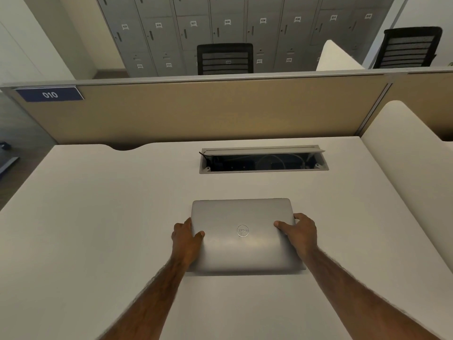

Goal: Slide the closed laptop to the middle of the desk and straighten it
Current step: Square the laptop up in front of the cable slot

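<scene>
**Now gripping the closed laptop at both side edges**

Right now I am watching both bare hands holding the closed laptop [242, 235], a silver one lying flat on the pale desk [98, 217] with its lid logo facing up. The left hand [187, 238] is clasping the laptop's left edge, thumb lying on the lid and the fingers wrapping down the side. The right hand [300, 233] is doing the same on the right edge, thumb pressing on top, fingers curling round the side. Both forearms are reaching in from the bottom of the view, one on each side.

The laptop is sitting roughly in the middle of the desk's width, its far edge running close to parallel with the open cable tray [263, 159] set into the desk beyond it. The two are well apart, with bare desk between them. Behind the tray a tan partition [220, 111] is standing along the back of the desk, carrying a blue sign [50, 94] reading 010 at its left end. Over the partition I am seeing two black chairs [225, 58] and a wall of grey lockers [220, 20].
</scene>
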Demonstrator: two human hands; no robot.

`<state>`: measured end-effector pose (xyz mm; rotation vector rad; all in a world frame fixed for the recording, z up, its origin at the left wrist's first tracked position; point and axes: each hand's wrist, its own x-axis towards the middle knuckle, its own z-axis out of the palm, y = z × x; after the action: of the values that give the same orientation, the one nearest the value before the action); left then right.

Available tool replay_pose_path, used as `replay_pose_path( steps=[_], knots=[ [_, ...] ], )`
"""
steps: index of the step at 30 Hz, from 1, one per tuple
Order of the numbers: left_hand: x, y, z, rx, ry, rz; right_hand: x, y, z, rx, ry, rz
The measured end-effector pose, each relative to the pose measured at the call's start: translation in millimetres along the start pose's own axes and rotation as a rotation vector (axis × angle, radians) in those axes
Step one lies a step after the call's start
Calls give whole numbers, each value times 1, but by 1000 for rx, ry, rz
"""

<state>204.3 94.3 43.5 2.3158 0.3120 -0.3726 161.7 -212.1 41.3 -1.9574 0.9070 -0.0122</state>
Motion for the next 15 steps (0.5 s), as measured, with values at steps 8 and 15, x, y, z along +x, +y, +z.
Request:
replay_pose_path(
  steps=[8, 15],
  knots=[
    [0, -1, 3, 4, 22, -3, 5, 1, 1, -13, 0, -27],
    [0, -1, 2, -2, 23, 22, 4, 7, 3, -46, 23, -49]
  ],
)
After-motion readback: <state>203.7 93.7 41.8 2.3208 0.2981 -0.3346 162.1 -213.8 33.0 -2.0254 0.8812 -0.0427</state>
